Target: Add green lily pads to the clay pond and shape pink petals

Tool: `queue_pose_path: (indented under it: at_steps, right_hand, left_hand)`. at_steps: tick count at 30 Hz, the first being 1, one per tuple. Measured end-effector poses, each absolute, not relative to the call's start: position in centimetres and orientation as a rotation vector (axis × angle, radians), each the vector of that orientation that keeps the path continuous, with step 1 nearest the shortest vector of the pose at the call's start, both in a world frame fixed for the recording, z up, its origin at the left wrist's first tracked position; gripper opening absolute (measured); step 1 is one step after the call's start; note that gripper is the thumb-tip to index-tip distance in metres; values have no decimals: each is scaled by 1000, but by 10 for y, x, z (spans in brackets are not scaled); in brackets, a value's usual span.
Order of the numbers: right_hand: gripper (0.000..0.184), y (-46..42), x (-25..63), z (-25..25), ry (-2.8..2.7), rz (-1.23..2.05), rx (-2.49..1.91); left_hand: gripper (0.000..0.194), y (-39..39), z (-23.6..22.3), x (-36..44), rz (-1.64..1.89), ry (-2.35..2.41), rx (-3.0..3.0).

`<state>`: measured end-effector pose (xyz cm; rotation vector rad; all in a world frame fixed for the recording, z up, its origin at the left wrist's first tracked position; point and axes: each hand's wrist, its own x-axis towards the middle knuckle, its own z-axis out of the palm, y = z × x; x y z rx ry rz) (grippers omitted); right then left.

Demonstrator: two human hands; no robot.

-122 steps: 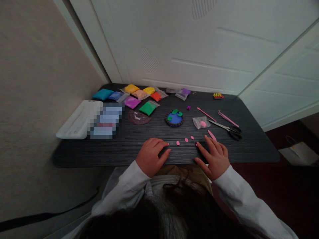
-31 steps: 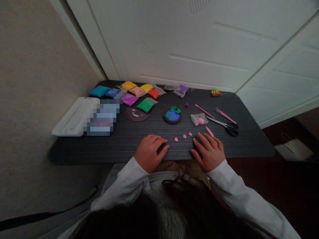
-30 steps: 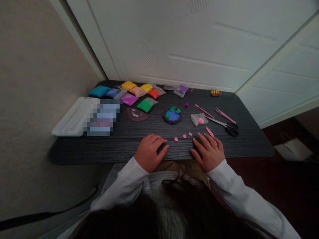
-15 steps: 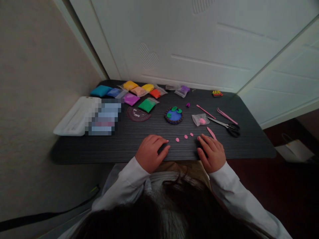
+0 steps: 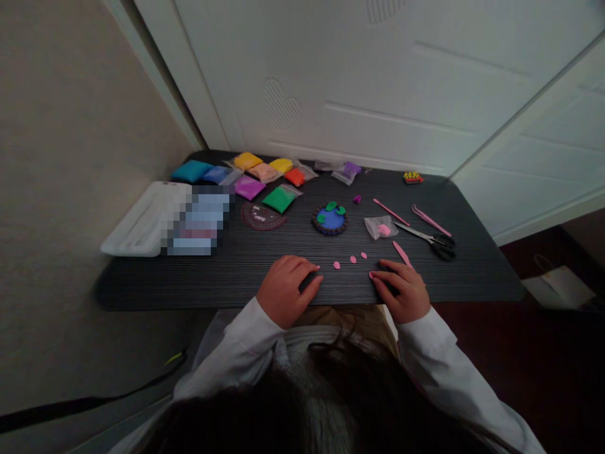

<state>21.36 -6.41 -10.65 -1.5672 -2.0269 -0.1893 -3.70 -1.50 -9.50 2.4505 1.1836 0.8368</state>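
Note:
Three small flat pink clay petals (image 5: 353,260) lie in a slanting row between my hands. My left hand (image 5: 286,290) rests on the table, thumb and index finger apart; a bit of pink clay shows at the index fingertip. On the other side, my right hand (image 5: 404,293) pinches another pink clay petal (image 5: 372,275) between thumb and fingertip, low over the tabletop. A pink clay knife (image 5: 401,252) lies just behind the right hand, its end partly covered by it. Beyond the row sits a round blue clay pond (image 5: 333,221) with a dark beaded rim and green leaves.
Black-handled scissors (image 5: 432,239), pink tweezers (image 5: 431,219), a thin pink stick tool (image 5: 391,212) and a bag of pink clay (image 5: 380,227) lie at right. Coloured clay packets (image 5: 280,198), a dark protractor (image 5: 263,216) and a white tray (image 5: 146,221) occupy the left.
My right hand has drawn its pink petal towards the table's front edge and now pinches it, fingers more bent. The left hand has stayed in place.

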Motion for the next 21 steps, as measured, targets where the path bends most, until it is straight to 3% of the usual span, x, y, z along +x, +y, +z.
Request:
queue_pose_path:
  at_steps: [10,21]
  right_hand:
    - [45,-89,195,-106,-2125,-371,-1773]
    - [75,-93,186,-106,-2207,-332,-1873]
  left_hand:
    - [19,-16,-95,-37,854,1183,2456]
    - [19,-15,-97,-36,860,1192,2462]
